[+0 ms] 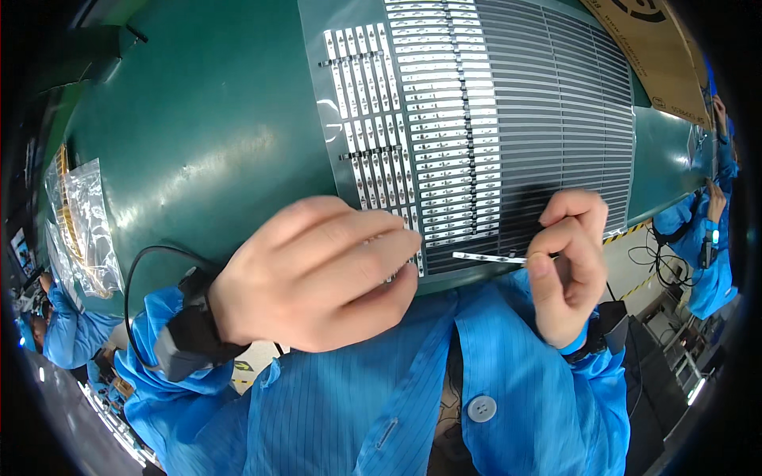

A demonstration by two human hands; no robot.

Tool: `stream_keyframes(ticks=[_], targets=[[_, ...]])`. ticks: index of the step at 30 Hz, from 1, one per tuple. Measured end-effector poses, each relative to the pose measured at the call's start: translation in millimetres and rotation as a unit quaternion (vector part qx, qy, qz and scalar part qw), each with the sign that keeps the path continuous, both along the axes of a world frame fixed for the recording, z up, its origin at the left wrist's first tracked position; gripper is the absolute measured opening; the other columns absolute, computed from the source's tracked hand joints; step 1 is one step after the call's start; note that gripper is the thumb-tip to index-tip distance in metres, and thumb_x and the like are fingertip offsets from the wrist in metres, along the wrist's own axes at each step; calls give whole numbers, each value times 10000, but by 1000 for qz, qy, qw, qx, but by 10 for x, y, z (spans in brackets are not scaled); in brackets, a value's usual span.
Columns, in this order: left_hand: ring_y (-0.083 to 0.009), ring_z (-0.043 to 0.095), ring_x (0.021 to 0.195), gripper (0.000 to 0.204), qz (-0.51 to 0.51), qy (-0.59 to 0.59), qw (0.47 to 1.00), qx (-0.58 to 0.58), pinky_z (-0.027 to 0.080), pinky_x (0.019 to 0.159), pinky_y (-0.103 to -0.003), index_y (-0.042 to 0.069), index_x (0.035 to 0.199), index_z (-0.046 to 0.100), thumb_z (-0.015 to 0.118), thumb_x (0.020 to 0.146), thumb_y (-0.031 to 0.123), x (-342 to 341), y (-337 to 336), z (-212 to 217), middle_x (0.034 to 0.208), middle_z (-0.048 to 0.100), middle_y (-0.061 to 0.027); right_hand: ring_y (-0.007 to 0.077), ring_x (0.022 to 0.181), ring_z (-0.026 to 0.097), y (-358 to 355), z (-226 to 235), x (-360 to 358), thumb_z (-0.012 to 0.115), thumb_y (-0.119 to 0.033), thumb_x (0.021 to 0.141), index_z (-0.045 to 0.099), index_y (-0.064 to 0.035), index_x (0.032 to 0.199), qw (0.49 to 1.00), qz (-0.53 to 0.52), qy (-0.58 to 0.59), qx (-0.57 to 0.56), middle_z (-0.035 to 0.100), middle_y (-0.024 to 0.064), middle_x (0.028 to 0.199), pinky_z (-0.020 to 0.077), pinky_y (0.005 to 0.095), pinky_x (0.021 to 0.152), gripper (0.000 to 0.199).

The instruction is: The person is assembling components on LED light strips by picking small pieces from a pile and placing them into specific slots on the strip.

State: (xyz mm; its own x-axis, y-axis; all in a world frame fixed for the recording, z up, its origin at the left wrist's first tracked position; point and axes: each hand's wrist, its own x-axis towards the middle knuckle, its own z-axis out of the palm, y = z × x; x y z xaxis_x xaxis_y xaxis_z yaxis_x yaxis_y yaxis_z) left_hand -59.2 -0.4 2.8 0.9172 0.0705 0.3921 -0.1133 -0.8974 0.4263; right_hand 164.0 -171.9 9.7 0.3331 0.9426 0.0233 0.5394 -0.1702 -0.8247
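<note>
My right hand (571, 270) pinches one end of a narrow white strip with small dark marks, which looks like an LED strip (484, 257). Its free end points left over the near edge of a grey sheet (567, 103) with dark grooves. My left hand (317, 274) is curled over the near end of a group of lengthwise LED strips (369, 103). Its fingers and thumb come together there, and what lies between them is hidden. Right of that group, many more white strips (444, 119) lie crosswise in stacked rows, crossed by a dark line.
A green table (214, 151) spreads under everything. A clear plastic bag (87, 214) with yellowish strips lies at the left. A brown cardboard piece (655, 55) covers the far right corner. A black cable (151, 252) runs to my left wrist device. People in blue sleeves are at both sides.
</note>
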Motion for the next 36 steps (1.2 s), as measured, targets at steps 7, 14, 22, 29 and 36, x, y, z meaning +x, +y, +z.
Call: stream_keyframes(ticks=[7, 14, 22, 29, 36], targets=[[-166, 639, 950, 243, 2, 8, 998, 62, 526, 774, -300, 174, 950, 722, 747, 714, 118, -10, -37, -166, 1078, 680, -22, 264, 985, 421, 21, -43, -128, 698, -98, 701, 640, -90, 745, 998, 13, -55, -39, 547, 93, 1046, 329, 365, 900, 74], [-156, 604, 929, 239, 0, 17, 998, 58, 512, 749, -305, 204, 940, 712, 761, 719, 125, 20, -35, -176, 1102, 667, -17, 267, 997, 425, 12, -36, -131, 720, -78, 702, 655, -94, 760, 996, 19, -65, -59, 547, 90, 1050, 335, 362, 900, 89], [-162, 588, 944, 242, -3, 12, 999, 49, 505, 753, -304, 210, 927, 714, 775, 708, 130, 40, -40, -183, 1119, 659, -5, 268, 992, 426, 24, -19, -111, 735, -84, 716, 659, -96, 779, 994, 27, -83, -69, 545, 89, 1035, 339, 367, 895, 99], [-162, 584, 956, 252, -8, 17, 998, 53, 507, 766, -308, 217, 926, 719, 775, 693, 140, 34, -33, -183, 1126, 656, 3, 267, 990, 430, 38, -45, -158, 724, -24, 685, 647, -101, 788, 994, 12, -96, -55, 546, 83, 1027, 353, 368, 878, 150], [-170, 585, 952, 272, -13, 17, 999, 47, 506, 770, -316, 216, 943, 717, 763, 689, 127, 30, -9, -175, 1130, 657, -4, 278, 990, 435, 39, -84, -179, 739, -19, 661, 641, -111, 784, 990, 14, -133, -46, 545, 69, 1022, 356, 377, 878, 182]])
